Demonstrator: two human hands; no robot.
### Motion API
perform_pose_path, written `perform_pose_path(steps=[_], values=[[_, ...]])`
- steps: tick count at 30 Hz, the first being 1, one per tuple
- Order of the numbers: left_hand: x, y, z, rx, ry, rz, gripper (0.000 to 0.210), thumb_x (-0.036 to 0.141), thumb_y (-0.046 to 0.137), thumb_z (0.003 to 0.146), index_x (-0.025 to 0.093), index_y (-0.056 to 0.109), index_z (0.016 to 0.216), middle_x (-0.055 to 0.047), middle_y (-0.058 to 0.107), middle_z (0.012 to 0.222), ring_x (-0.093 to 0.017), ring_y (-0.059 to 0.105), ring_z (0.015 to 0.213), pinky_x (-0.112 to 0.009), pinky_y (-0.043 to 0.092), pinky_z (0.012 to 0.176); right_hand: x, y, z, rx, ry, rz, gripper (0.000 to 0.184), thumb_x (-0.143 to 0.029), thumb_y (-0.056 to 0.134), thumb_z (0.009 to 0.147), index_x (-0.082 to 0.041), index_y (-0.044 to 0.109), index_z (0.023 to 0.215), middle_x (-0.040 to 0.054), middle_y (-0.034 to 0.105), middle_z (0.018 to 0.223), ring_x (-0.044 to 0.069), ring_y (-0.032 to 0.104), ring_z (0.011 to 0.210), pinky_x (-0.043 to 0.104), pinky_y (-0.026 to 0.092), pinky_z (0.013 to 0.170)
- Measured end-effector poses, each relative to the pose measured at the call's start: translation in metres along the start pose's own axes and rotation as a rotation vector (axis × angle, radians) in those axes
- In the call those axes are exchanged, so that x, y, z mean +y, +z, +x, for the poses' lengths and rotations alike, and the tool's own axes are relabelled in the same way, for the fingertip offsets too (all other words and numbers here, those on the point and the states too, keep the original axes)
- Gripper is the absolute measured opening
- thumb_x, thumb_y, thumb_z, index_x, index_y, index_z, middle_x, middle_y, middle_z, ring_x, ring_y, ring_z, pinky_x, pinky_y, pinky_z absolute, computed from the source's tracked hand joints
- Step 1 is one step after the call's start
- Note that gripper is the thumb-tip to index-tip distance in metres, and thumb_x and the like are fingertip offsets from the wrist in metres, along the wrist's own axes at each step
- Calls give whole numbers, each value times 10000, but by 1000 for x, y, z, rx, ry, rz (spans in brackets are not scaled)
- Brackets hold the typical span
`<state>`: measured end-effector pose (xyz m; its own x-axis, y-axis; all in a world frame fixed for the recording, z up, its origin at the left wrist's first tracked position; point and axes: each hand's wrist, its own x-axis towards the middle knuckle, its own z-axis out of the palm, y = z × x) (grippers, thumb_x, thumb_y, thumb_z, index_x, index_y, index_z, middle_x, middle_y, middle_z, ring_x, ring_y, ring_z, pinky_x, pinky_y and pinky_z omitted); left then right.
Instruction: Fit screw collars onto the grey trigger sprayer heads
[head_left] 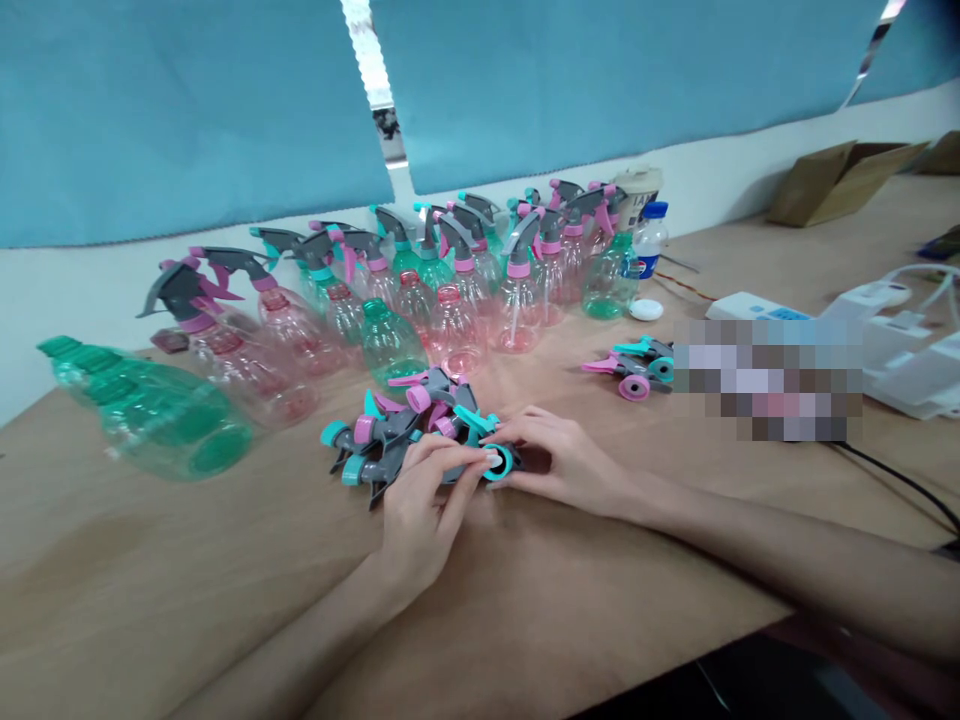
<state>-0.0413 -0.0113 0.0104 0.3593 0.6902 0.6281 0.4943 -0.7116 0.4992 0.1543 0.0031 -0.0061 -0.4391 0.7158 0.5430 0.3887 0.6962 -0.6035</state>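
Observation:
My right hand [566,462] is closed around a grey and turquoise trigger spray head [510,462], its open collar turned toward me. The thumb and fingers of my left hand [420,510] pinch together at that collar's mouth. Something small and whitish shows at their tips; whether it is a loose part or a fingernail I cannot tell. Just behind and left of my hands lies a pile of loose spray heads [386,428] with pink or turquoise collars. Two more spray heads [634,385] lie apart to the right.
Clear pink and green bottles [457,335], several with spray heads on, stand along the back. Green bottles [172,420] lie at left. A Pepsi bottle [651,240], a cup [636,190], a power strip [757,308] and a cardboard box [832,185] are at right.

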Motion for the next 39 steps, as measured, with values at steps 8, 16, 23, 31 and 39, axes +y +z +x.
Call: perform_pose_path(steps=[8, 16, 23, 31, 39], values=[[-3, 4, 6, -33, 115, 105, 107, 134, 564, 874, 210, 600, 939, -28, 631, 928, -177, 570, 887, -352, 501, 805, 0, 0, 0, 7, -43, 11, 227, -279, 670, 794, -178, 606, 987, 66, 668, 956, 195, 590, 926, 331, 499, 783], [-3, 3, 3, -40, 112, 108, 140, 131, 539, 889, 205, 588, 998, -39, 573, 976, -169, 550, 911, -329, 480, 811, -2, 0, -1, 20, -4, 56, 220, -253, 652, 800, -188, 612, 1007, 58, 663, 963, 178, 592, 903, 297, 513, 723], [1, 1, 4, -78, 148, 113, 113, 146, 497, 909, 211, 568, 969, -36, 622, 943, -185, 545, 898, -353, 457, 798, -4, 0, 0, 48, 19, 66, 232, -227, 666, 784, -200, 613, 1008, 48, 662, 955, 177, 597, 919, 296, 523, 737], [3, 1, 4, -127, 161, 157, 103, 149, 528, 885, 204, 588, 949, -23, 657, 922, -186, 544, 899, -351, 404, 805, -2, 1, -1, 52, 21, 69, 266, -165, 659, 762, -201, 605, 1020, 46, 657, 968, 173, 601, 924, 286, 530, 732], [4, 0, 5, -108, 191, 163, 64, 170, 544, 861, 203, 579, 904, -20, 672, 903, -191, 569, 888, -346, 415, 795, -2, 0, -2, 61, 26, 87, 258, -167, 667, 756, -191, 609, 1006, 50, 664, 968, 172, 607, 930, 286, 534, 734]])
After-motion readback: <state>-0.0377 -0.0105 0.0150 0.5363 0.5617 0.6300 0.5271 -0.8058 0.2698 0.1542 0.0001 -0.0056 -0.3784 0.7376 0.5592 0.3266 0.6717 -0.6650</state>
